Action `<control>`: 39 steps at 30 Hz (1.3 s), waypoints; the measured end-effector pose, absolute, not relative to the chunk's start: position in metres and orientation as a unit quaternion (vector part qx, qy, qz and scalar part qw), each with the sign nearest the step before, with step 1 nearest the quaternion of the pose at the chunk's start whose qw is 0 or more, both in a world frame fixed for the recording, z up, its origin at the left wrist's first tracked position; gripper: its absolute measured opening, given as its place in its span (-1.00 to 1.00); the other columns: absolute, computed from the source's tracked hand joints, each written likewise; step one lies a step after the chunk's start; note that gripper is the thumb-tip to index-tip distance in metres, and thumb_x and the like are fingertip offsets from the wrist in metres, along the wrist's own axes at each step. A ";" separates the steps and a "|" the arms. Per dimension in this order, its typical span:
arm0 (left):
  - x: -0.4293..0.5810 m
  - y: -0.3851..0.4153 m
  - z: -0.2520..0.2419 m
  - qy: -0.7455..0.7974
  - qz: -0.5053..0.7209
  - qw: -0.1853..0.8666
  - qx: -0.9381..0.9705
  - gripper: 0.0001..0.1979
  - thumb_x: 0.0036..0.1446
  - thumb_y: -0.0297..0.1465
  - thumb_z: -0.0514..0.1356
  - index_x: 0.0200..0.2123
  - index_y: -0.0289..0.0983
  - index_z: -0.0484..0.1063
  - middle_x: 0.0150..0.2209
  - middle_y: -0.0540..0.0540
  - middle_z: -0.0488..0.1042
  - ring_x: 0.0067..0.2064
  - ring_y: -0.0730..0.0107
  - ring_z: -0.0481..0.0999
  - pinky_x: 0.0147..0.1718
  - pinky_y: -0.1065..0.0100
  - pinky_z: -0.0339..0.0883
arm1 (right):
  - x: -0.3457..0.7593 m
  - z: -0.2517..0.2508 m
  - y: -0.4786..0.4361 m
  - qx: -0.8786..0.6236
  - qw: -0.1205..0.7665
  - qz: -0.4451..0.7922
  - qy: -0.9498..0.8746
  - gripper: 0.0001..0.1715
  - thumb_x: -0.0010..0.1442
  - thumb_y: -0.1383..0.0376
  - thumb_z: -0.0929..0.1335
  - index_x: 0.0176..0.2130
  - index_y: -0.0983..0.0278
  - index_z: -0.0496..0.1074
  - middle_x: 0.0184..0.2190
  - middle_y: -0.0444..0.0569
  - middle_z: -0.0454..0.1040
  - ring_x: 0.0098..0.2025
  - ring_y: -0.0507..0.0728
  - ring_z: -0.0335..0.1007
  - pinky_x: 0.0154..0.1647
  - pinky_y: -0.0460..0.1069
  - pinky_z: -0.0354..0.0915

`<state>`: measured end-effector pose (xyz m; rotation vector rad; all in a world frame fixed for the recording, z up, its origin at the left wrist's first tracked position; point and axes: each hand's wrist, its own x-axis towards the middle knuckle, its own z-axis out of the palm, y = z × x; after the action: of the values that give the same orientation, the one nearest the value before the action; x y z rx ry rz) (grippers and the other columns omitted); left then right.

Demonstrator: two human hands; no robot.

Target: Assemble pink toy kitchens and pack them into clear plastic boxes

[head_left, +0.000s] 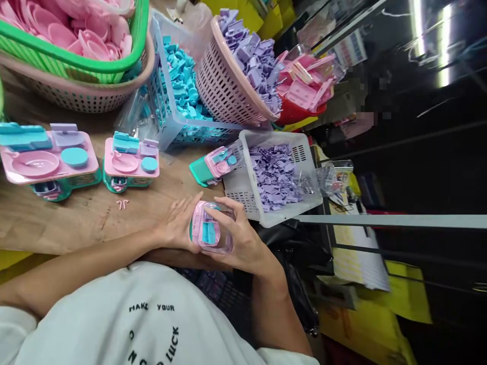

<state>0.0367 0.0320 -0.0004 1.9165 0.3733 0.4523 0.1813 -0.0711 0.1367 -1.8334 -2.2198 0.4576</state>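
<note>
Between my two hands, at the table's front edge, is a small toy kitchen set (207,230) in pink, teal and blue, with a clear plastic cover over its top. My left hand (178,223) is closed against the teal base side. From the right, my right hand (241,235) wraps its fingers round the clear cover. Just behind them lies a similar toy set (220,163), tilted against a white basket. Two more toy sets, a smaller one (131,162) and a larger one (49,157), stand upright to the left.
Tiny pink pieces (122,204) lie on the wooden table (87,218). A white basket (253,177) of purple parts stands close by on the right. Behind are a clear bin (171,121) of blue parts, a pink basket (228,81) of purple parts and a green basket (95,63) of pink parts.
</note>
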 end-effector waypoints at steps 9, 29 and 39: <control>0.036 0.027 -0.005 0.128 0.246 0.516 0.810 0.29 -0.21 -0.07 0.44 0.44 -0.33 -0.21 0.36 -0.44 0.16 0.36 -0.24 0.21 0.31 -0.16 0.09 | 0.183 0.148 -0.067 -0.638 0.079 0.153 -0.750 -0.05 0.15 0.17 0.51 0.37 0.00 0.07 0.28 0.12 0.02 0.33 0.37 0.18 0.30 0.28 0.33; 0.040 0.023 -0.009 0.136 0.261 0.518 0.803 0.28 -0.27 -0.05 0.44 0.41 -0.37 -0.14 0.31 -0.48 0.23 0.32 -0.26 0.26 0.26 -0.18 0.13 | 0.189 0.136 -0.070 -0.621 0.112 0.172 -0.757 0.01 0.06 0.11 0.56 0.34 0.01 0.09 0.23 0.10 0.04 0.29 0.36 0.19 0.26 0.30 0.33; 0.038 0.024 -0.005 0.144 0.243 0.534 0.797 0.28 -0.31 -0.10 0.48 0.41 -0.33 -0.09 0.30 -0.45 0.25 0.30 -0.25 0.28 0.27 -0.18 0.12 | 0.188 0.143 -0.063 -0.619 0.069 0.194 -0.758 -0.01 0.04 0.21 0.55 0.32 0.02 0.11 0.23 0.12 0.05 0.33 0.38 0.17 0.27 0.28 0.34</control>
<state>0.0377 0.0244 -0.0053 1.8997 0.3426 0.5792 0.1882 -0.0630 0.1425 -1.8643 -2.2811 0.5854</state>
